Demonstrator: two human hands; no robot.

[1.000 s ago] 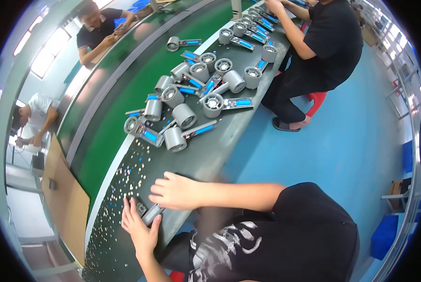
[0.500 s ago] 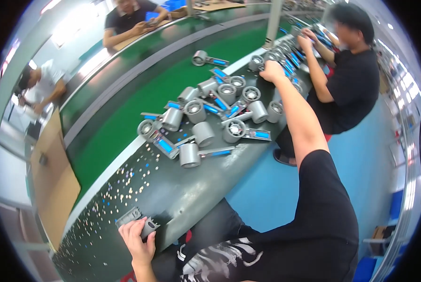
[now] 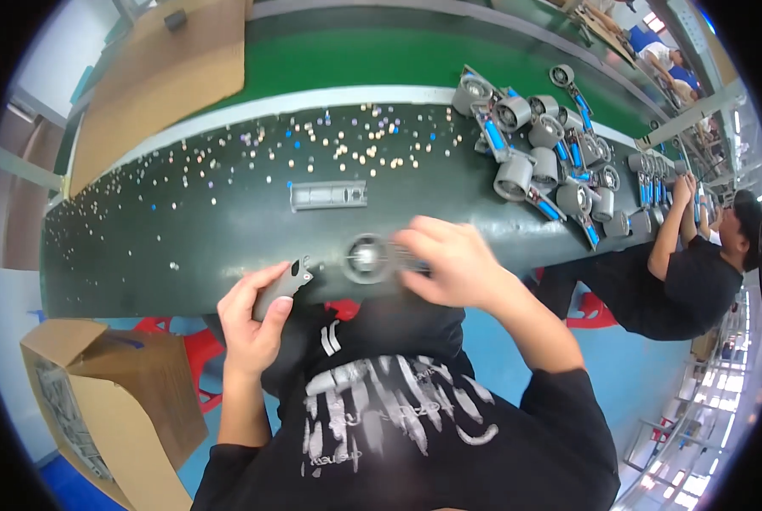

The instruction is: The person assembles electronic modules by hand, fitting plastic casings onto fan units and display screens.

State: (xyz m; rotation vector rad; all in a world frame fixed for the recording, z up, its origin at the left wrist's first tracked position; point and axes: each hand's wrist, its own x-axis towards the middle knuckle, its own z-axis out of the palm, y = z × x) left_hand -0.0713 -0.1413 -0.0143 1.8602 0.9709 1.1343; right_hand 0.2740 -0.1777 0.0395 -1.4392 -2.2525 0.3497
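Observation:
My left hand (image 3: 252, 322) is closed around a grey plastic handle shell (image 3: 277, 291) with a dark oval hole near its end. Slightly blurred, my right hand (image 3: 449, 262) grips the handle end of a grey fan unit (image 3: 367, 259), whose round head points toward the left hand. The two parts are apart, above the near edge of the dark table. Beyond them a second grey half-shell (image 3: 328, 195) lies flat. Many similar fan units (image 3: 514, 177), with round grey heads and blue cells in their handles, are heaped at the right.
Small white, blue and purple bits (image 3: 360, 153) are scattered over the dark table (image 3: 228, 247). Behind it runs a green belt (image 3: 338, 60), with a cardboard sheet (image 3: 177, 77) at the left. An open carton (image 3: 155, 443) of grey parts stands lower left. A co-worker (image 3: 704, 281) sits at right.
My right hand has come back from the pile with a fan unit. The view has swung left. The half-shell beside my left hand now lies apart from it; the left hand still holds its shell.

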